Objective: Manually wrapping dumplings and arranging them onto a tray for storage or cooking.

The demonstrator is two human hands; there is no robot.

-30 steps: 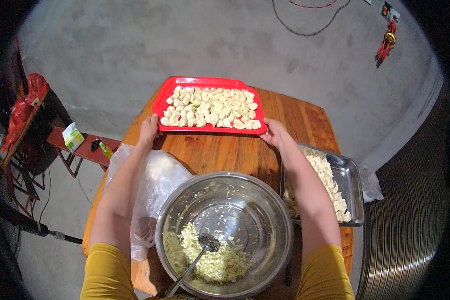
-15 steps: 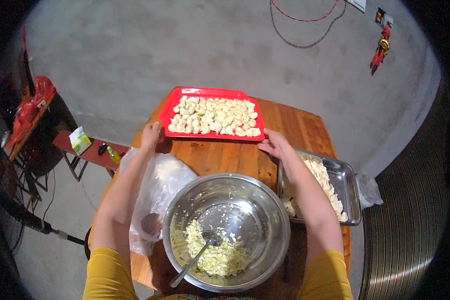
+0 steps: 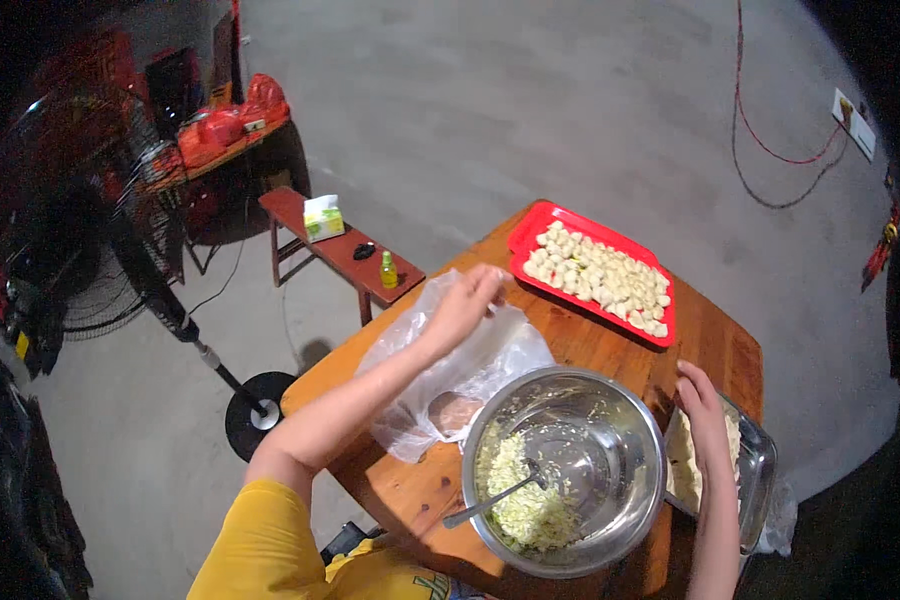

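Note:
My left hand [image 3: 467, 303] is lifted over the clear plastic bag [image 3: 395, 345], its fingers loosely bent and holding nothing I can make out. Left of the metal tray's dumplings, my right hand [image 3: 700, 400] hangs above the table with fingers apart, holding nothing. Beyond both hands lies a red tray [image 3: 580, 296] covered with small filled dumplings [image 3: 600, 270]. A large steel bowl [image 3: 625, 470] nearer me holds chopped pale-green filling [image 3: 530, 505], with a metal spoon [image 3: 495, 502] resting in it. My right forearm partly hides the metal tray [image 3: 760, 465].
The wooden table [image 3: 410, 510] carries all this. To the left stand a red bench [image 3: 290, 210] with a tissue pack [image 3: 323, 218] and a yellow-green bottle [image 3: 388, 270], and a floor fan [image 3: 150, 270]. A clear bag [image 3: 778, 525] hangs by the metal tray.
Both my hands have let go of the red tray and drawn back from it. The left is now above the plastic bag, the right near the metal tray. The view has turned left.

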